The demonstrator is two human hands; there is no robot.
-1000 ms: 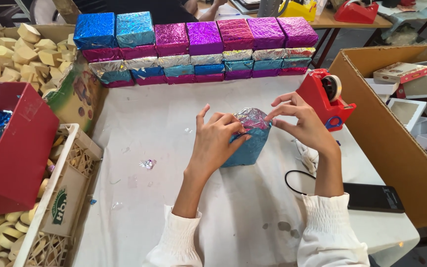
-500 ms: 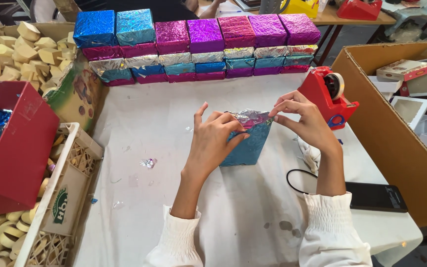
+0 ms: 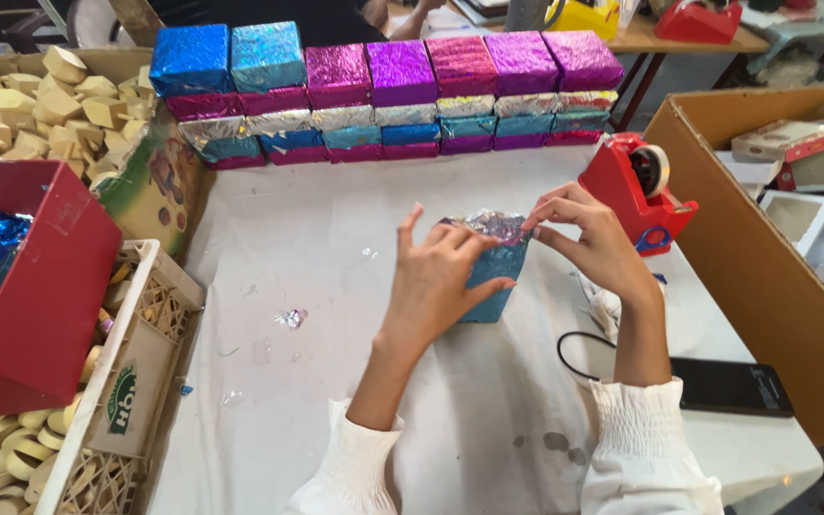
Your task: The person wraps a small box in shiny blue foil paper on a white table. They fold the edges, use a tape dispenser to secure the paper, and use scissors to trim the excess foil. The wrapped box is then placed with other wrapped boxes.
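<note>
Left hand (image 3: 436, 277) rests flat against the near side of the blue foil-wrapped box (image 3: 493, 277), fingers (image 3: 410, 229) spread and mostly straight, thumb hooked round the box's right face; loose brace, not a full clasp. Right hand (image 3: 588, 238) pinches the silver foil fold at the box's top right edge between thumb and index tip, other fingers curled half open. Box stands upright mid-table on the white cloth (image 3: 336, 238), between both hands.

Edges: red tape dispenser (image 3: 636, 191) just right of the right hand, near the table's right edge; cardboard carton (image 3: 727, 248) beyond that edge. Black phone (image 3: 731, 386) near the right forearm, black cable (image 3: 584, 343) looping beside it. Open cloth to the left and front of the box, only a small foil scrap (image 3: 290, 318) there. Red box (image 3: 45, 277) and white crate (image 3: 135, 381) crowd the left edge.

Counts: one box in hand; stacked wrapped boxes (image 3: 383, 95) at the back, seven across the top row (two blue, five purple/magenta), lower rows partly hidden, total cannot be told. One dispenser on this table, one phone.
</note>
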